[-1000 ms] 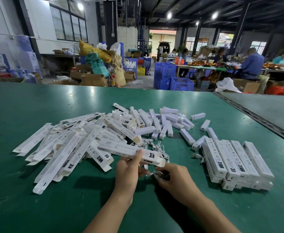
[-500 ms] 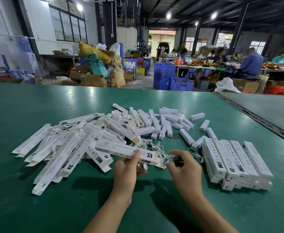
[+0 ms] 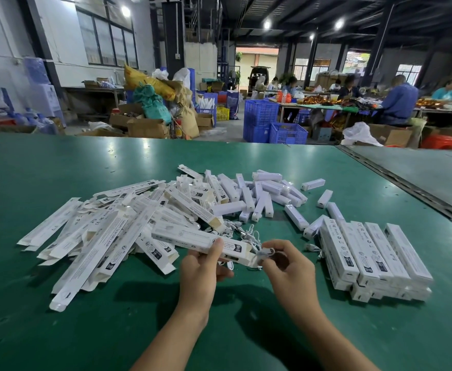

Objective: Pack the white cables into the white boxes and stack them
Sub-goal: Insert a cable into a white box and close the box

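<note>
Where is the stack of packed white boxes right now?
In the head view, the stack of packed white boxes sits on the green table at the right, just right of the right hand.

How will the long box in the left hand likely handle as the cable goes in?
The box looks like thin folded card, so probably light and easily dented by the left hand. Its open end, by the right hand, may flex. The bundled cable pinched there likely springs loose if released.
</note>
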### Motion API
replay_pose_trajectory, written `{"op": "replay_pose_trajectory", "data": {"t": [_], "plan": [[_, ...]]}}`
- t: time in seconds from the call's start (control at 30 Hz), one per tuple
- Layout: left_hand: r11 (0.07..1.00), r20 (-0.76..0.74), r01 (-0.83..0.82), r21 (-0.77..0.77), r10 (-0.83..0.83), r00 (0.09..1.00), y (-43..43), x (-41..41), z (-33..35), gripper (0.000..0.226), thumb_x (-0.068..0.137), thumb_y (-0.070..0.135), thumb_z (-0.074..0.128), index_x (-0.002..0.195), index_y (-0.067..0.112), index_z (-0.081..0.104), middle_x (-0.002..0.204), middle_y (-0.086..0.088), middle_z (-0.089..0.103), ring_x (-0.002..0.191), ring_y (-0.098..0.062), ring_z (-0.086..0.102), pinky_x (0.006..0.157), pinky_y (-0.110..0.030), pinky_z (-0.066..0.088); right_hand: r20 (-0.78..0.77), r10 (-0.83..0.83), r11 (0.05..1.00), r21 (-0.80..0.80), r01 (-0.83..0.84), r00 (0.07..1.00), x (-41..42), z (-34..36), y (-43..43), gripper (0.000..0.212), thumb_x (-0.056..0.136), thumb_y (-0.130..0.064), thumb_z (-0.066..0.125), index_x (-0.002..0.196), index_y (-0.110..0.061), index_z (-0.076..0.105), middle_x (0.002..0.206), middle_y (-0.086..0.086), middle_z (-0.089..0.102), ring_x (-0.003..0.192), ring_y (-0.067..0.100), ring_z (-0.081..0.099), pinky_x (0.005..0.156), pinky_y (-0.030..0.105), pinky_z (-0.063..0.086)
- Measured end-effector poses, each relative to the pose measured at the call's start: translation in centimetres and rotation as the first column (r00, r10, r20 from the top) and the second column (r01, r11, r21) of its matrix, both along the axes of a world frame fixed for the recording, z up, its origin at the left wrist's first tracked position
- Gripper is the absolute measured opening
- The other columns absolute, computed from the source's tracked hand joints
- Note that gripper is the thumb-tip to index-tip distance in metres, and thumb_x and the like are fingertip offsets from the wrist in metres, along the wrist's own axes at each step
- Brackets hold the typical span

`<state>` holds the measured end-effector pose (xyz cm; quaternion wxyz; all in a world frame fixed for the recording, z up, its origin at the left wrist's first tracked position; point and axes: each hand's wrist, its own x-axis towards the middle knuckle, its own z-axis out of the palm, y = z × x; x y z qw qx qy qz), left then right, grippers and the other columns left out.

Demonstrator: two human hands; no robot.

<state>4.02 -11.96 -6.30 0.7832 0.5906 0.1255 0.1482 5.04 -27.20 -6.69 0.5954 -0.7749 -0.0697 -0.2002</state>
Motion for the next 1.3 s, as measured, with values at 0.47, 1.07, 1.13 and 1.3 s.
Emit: {"op": "replay_pose_trajectory", "data": {"t": [0.47,1.07,1.13,1.3], "plan": [[0.894,0.001,0.220,-0.390,-0.239,0.971,0.6,-0.4,0.8,0.025,0.071,0.028,0.072,0.077,0.010,0.055,0.064,-0.008,0.063,0.047,-0.015,0.058,0.046,-0.026,0.050,-0.036,0.021,0.992,0.129,-0.016,0.999,0.2,0.4,0.0,0.033,0.088,-0.003,0.065,0.100,-0.033,0.066,0.085,-0.008,0.072,0.078,0.007,0.067,0.071,0.016,0.052],[0.798,0.085,0.457,-0.392,-0.464,0.882,0.5,-1.1,1.1,0.036,0.077,0.025,0.064,0.104,0.002,0.068,0.106,-0.024,0.073,0.084,-0.024,0.075,0.063,-0.028,0.058,-0.253,0.420,0.889,0.309,-0.339,0.871,0.3,0.2,0.0,0.036,0.089,-0.008,0.069,0.124,-0.009,0.065,0.105,0.007,0.075,0.107,0.024,0.068,0.097,0.035,0.052],[0.800,0.082,0.448,-0.399,-0.456,0.886,0.4,-1.1,1.2,0.042,0.076,0.023,0.063,0.112,0.001,0.060,0.107,-0.025,0.073,0.086,-0.025,0.075,0.064,-0.029,0.059,-0.226,0.403,0.894,0.304,-0.329,0.887,0.4,0.0,-0.2,0.032,0.088,-0.008,0.070,0.120,-0.011,0.068,0.101,0.005,0.076,0.101,0.020,0.070,0.092,0.030,0.054],[0.851,0.068,0.365,-0.377,-0.368,0.927,0.5,-0.8,1.1,0.044,0.073,0.024,0.064,0.111,0.004,0.062,0.103,-0.022,0.074,0.084,-0.023,0.074,0.081,-0.036,0.051,-0.144,0.249,0.929,0.315,-0.195,0.958,1.1,-0.2,-0.9,0.023,0.089,-0.009,0.069,0.103,-0.027,0.075,0.093,0.004,0.076,0.085,0.010,0.069,0.079,0.020,0.054]]}}
